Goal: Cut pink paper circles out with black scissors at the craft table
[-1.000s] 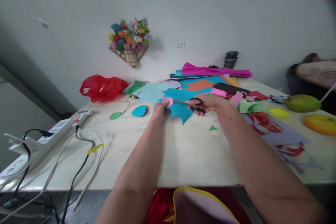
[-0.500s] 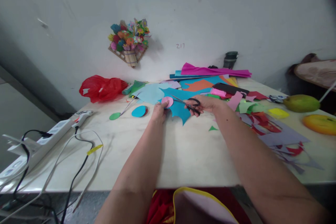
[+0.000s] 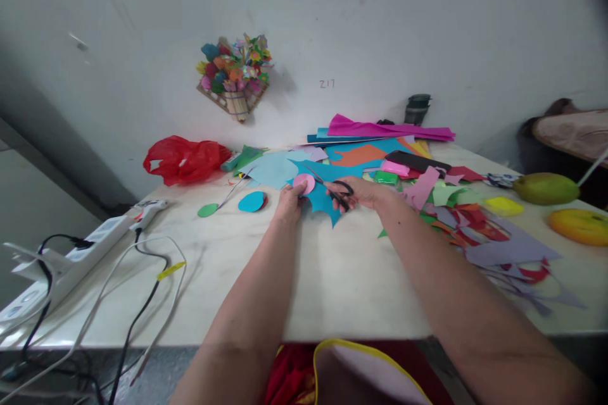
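Near the middle of the white table (image 3: 346, 291), my left hand (image 3: 289, 201) pinches a pink paper circle (image 3: 304, 184) against a blue sheet with a jagged, scalloped lower edge (image 3: 322, 204). My right hand (image 3: 349, 195) is closed around the black handles of the scissors (image 3: 342, 190). Their blades point left, over the blue sheet beside the pink circle. Left of my left hand lie a blue oval piece (image 3: 251, 201) and a small green oval (image 3: 208, 210). A light blue sheet (image 3: 272, 168) lies behind the hands.
Paper scraps (image 3: 503, 243), a yellow-orange fruit (image 3: 577, 226) and a green one (image 3: 546, 188) lie at the right. A dark phone (image 3: 418, 162) rests further back. At the left are a red plastic bag (image 3: 185, 159), a power strip (image 3: 90, 250) and loose cables.
My right hand and the scissors have moved slightly left, so the blades reach nearer the pink circle. My left hand, still holding the circle and blue sheet, has barely shifted.
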`<state>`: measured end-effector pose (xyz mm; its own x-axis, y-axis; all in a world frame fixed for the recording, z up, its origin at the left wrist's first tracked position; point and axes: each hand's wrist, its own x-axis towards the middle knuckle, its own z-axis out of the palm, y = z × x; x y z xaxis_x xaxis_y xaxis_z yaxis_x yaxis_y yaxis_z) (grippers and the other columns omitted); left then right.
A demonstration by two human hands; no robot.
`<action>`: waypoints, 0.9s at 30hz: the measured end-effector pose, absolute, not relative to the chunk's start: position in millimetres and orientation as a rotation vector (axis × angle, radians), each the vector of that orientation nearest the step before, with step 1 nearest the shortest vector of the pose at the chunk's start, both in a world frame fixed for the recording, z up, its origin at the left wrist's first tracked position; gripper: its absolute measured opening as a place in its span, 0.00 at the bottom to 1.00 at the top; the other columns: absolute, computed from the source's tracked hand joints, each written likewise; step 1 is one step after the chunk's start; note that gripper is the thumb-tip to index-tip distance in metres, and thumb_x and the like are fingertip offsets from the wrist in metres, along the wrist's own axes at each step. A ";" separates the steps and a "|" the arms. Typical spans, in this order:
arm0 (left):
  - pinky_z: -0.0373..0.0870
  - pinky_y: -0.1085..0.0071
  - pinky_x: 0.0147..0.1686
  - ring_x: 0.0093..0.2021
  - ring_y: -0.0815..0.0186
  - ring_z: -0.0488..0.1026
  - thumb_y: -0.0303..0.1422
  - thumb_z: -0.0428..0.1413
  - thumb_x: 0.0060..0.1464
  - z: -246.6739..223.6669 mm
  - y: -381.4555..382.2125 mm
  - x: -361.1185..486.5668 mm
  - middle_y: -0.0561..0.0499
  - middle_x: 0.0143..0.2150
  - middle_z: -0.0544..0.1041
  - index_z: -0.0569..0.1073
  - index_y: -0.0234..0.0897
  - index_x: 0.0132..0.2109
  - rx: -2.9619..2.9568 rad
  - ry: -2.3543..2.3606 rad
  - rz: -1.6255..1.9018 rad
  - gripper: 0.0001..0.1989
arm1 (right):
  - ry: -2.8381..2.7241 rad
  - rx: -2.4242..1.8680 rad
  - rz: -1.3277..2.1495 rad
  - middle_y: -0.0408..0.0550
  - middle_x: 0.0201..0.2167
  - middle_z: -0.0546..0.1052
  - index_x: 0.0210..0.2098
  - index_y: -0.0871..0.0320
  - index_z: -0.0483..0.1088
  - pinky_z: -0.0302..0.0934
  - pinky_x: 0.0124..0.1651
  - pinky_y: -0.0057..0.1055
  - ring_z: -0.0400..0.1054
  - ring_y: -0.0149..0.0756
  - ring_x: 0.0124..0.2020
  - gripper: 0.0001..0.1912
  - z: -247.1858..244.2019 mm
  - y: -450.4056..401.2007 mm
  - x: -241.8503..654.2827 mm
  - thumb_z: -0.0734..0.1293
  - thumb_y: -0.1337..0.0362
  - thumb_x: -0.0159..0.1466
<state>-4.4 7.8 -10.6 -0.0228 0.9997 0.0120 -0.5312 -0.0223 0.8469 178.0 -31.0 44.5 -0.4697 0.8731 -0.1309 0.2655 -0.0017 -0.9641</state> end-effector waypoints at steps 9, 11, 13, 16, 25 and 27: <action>0.66 0.72 0.23 0.22 0.68 0.70 0.29 0.66 0.36 -9.9 7.6 -3.8 0.54 0.21 0.71 0.66 0.36 0.27 0.793 0.823 1.483 0.15 | -1.730 -1.107 1.435 0.48 0.20 0.75 0.35 0.62 0.68 0.50 0.12 0.22 0.67 0.30 0.16 0.24 27.9 -22.5 172.2 0.64 0.44 0.59; 0.66 0.73 0.23 0.23 0.68 0.70 0.29 0.67 0.35 -9.6 6.5 -3.6 0.53 0.21 0.71 0.66 0.36 0.26 0.821 0.797 1.481 0.15 | -1.719 -1.104 1.431 0.48 0.20 0.75 0.36 0.62 0.69 0.50 0.12 0.22 0.67 0.30 0.16 0.25 25.3 -20.6 173.7 0.65 0.44 0.59; 0.67 0.73 0.23 0.22 0.69 0.70 0.29 0.67 0.34 -9.3 5.6 -3.4 0.53 0.21 0.71 0.66 0.35 0.26 0.835 0.775 1.489 0.15 | -1.712 -1.095 1.424 0.48 0.20 0.74 0.36 0.62 0.69 0.50 0.12 0.22 0.67 0.30 0.16 0.25 23.7 -19.9 174.4 0.64 0.44 0.59; 0.67 0.72 0.24 0.22 0.69 0.70 0.29 0.67 0.34 -8.7 4.9 -2.9 0.53 0.21 0.71 0.66 0.35 0.26 0.822 0.774 1.505 0.15 | -1.712 -1.080 1.406 0.48 0.20 0.74 0.35 0.62 0.69 0.50 0.12 0.22 0.67 0.29 0.16 0.24 22.6 -20.1 173.7 0.64 0.44 0.59; 0.67 0.70 0.28 0.24 0.68 0.70 0.30 0.66 0.34 -7.7 6.0 -3.6 0.51 0.22 0.71 0.68 0.33 0.25 0.849 0.857 1.520 0.14 | -1.693 -1.132 1.327 0.46 0.17 0.73 0.29 0.61 0.67 0.48 0.11 0.22 0.65 0.27 0.13 0.15 23.2 -23.2 164.6 0.67 0.54 0.60; 0.66 0.70 0.28 0.24 0.68 0.69 0.30 0.66 0.34 -9.2 7.8 -4.3 0.52 0.22 0.71 0.67 0.34 0.25 0.854 0.871 1.534 0.14 | -1.687 -1.127 1.318 0.45 0.17 0.73 0.27 0.61 0.66 0.47 0.11 0.22 0.64 0.27 0.13 0.14 23.0 -23.6 163.6 0.67 0.56 0.60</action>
